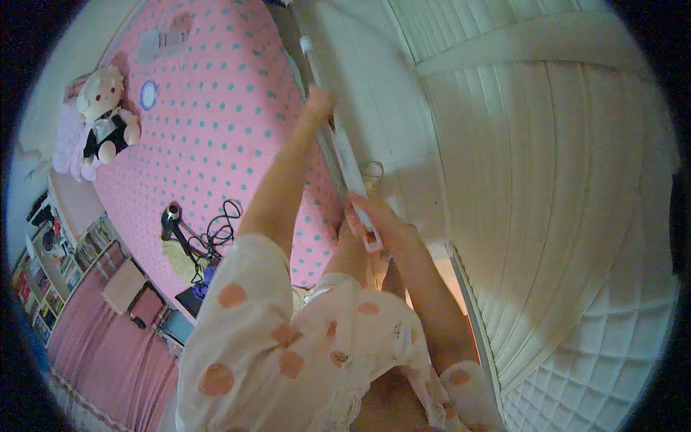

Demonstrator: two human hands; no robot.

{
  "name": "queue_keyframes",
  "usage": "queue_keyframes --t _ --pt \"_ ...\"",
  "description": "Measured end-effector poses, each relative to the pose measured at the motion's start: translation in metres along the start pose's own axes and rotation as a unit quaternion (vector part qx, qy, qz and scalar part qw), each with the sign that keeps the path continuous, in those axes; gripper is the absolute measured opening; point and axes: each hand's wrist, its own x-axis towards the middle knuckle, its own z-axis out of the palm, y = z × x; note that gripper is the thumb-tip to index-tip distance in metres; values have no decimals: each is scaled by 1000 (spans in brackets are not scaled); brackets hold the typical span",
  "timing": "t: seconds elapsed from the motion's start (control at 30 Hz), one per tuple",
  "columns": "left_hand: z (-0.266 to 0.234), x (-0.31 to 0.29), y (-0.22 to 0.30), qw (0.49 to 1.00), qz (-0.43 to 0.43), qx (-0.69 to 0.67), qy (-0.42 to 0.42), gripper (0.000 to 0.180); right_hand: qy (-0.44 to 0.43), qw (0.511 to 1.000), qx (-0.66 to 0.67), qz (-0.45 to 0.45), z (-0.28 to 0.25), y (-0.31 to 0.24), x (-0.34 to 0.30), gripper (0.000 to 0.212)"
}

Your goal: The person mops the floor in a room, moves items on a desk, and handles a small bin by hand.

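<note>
A long white pole-like thing slants from the top middle of the view down to just in front of my body. Its lower part is wider and flat, and a thinner section runs on past my left hand. My left hand is wrapped round it at the far part, the arm stretched out over the bed's edge. Closer to me, my right hand grips it near its lower end. Its exact kind I cannot make out. The far end is small and partly cut off by the view's top edge.
On my left, a bed with a pink dotted sheet holds a stuffed doll, a hair dryer with its cord, and a blue-white round thing. A cream ribbed panel lines the right. A light shoe shows on the pale floor.
</note>
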Motion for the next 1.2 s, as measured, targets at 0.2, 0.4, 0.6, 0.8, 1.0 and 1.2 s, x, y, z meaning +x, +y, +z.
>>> queue_keyframes --t 0.2,0.4,0.6,0.8,1.0,1.2 --pt "88 -215 -52 986 11 34 -166 46 43 996 -6 72 -130 202 -109 25" --pt "101 -377 -33 957 118 0 -266 32 194 967 -16 165 -102 264 -253 18" --pt "152 -255 -63 961 -36 -201 -189 37 238 966 -72 73 -102 202 -186 17" --pt "69 -68 59 952 -12 -258 -164 24 109 987 49 -106 -88 74 -45 27" --pt "79 -100 39 976 164 83 -121 34 42 973 221 -43 -83 132 -69 31" --pt "108 -254 -9 938 -7 -86 -335 42 155 974 158 43 -99 229 -175 25"
